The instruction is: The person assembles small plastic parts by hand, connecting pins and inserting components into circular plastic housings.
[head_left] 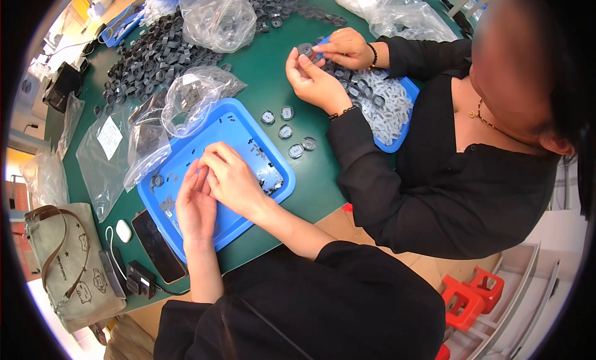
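Note:
Both my hands meet over a shallow blue tray point(228, 228) at the table's near edge. My left hand point(196, 212) is turned palm up, its fingertips drawn together. From the right, my right hand point(233, 179) bends over them with its fingers pinched. Whatever lies between the fingertips is hidden. Tiny black pieces point(268, 185) are scattered along the tray's right side. Small grey pieces point(166, 205) and a dark round part point(156, 180) lie near its left side. Several round grey-and-clear parts point(285, 131) rest on the green table just beyond the tray.
A co-worker at the right holds a dark round part point(305, 49) above another blue tray with white pieces point(390, 105). Farther back lie a heap of dark grey parts point(149, 65) and clear bags point(218, 18). Left are a phone point(159, 245) and canvas bag point(74, 267).

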The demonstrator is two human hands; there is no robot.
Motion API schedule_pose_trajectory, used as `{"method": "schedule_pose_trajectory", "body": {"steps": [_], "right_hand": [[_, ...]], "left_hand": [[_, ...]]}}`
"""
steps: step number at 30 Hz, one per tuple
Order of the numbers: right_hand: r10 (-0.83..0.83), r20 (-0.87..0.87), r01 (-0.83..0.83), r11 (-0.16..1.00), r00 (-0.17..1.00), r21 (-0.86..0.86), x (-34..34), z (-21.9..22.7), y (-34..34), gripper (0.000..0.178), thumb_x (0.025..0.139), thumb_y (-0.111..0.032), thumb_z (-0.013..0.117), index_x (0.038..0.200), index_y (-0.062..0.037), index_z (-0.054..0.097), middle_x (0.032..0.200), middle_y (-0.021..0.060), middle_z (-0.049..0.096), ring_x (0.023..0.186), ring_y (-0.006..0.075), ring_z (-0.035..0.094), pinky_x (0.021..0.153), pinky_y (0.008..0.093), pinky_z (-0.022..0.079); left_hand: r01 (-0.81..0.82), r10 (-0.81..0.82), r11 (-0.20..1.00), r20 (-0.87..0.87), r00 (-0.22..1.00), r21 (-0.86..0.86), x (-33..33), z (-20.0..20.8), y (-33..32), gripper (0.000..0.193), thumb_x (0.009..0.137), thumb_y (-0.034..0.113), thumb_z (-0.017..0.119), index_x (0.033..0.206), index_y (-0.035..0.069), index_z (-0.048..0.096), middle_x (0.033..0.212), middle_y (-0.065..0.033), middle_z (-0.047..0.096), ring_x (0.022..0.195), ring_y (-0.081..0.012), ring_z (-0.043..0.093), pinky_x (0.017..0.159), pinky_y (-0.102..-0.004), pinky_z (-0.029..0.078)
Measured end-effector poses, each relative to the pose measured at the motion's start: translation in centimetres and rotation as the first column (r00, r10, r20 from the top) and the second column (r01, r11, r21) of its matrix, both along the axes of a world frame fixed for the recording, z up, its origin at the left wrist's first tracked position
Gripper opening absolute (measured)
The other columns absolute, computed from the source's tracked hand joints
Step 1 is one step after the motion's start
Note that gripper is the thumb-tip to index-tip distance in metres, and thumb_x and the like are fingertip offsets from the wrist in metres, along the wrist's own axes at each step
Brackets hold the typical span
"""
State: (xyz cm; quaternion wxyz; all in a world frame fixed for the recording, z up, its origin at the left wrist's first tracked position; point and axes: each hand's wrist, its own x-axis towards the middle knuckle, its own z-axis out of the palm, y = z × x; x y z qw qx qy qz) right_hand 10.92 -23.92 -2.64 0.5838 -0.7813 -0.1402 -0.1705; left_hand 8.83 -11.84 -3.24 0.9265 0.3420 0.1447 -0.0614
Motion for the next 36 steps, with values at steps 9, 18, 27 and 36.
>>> {"method": "schedule_pose_trajectory", "body": {"steps": [9,18,27,36], "right_hand": [[0.002,0.02,-0.002,1.0,1.0,0.013,-0.1,0.1,0.0,0.011,0.079,0.006,0.058,0.089,0.0004,0.059,0.098,0.0122,0.057,0.091,0.0322,0.06,0.08,0.0401,0.051],[-0.021,0.029,0.02,0.999,0.999,0.036,-0.1,0.2,0.1,0.013,0.079,0.006,0.059,0.088,-0.0017,0.06,0.098,0.0114,0.058,0.092,0.0313,0.06,0.08,0.0394,0.051],[-0.059,0.029,0.057,0.997,0.998,0.054,-0.1,0.4,-0.1,0.012,0.078,0.006,0.059,0.088,-0.001,0.06,0.1,0.0122,0.058,0.094,0.0317,0.059,0.08,0.0395,0.051],[-0.046,0.013,0.045,0.998,0.999,0.036,-0.1,0.3,-0.1,0.011,0.079,0.005,0.059,0.089,-0.0003,0.06,0.1,0.0125,0.057,0.094,0.0323,0.059,0.081,0.04,0.05]], "left_hand": [[0.011,-0.01,1.0,0.022,1.0,-0.026,0.1,-1.0,0.7,0.037,0.095,0.009,0.051,0.126,-0.009,0.05,0.126,-0.0171,0.056,0.121,-0.025,0.053,0.107,-0.0362,0.04],[0.081,-0.071,0.991,0.09,0.993,-0.108,0.0,-1.4,1.1,0.036,0.096,0.013,0.048,0.126,-0.009,0.051,0.126,-0.018,0.057,0.12,-0.0256,0.054,0.107,-0.0374,0.04],[0.107,-0.103,0.993,0.082,0.991,-0.044,0.0,0.0,0.2,0.036,0.095,0.012,0.051,0.125,-0.007,0.054,0.122,-0.0131,0.059,0.115,-0.0209,0.054,0.105,-0.0354,0.04],[0.109,-0.104,0.993,0.088,0.991,-0.052,0.0,0.1,0.1,0.032,0.096,0.011,0.049,0.122,-0.007,0.056,0.123,-0.0129,0.059,0.116,-0.0204,0.053,0.106,-0.0353,0.04]]}}
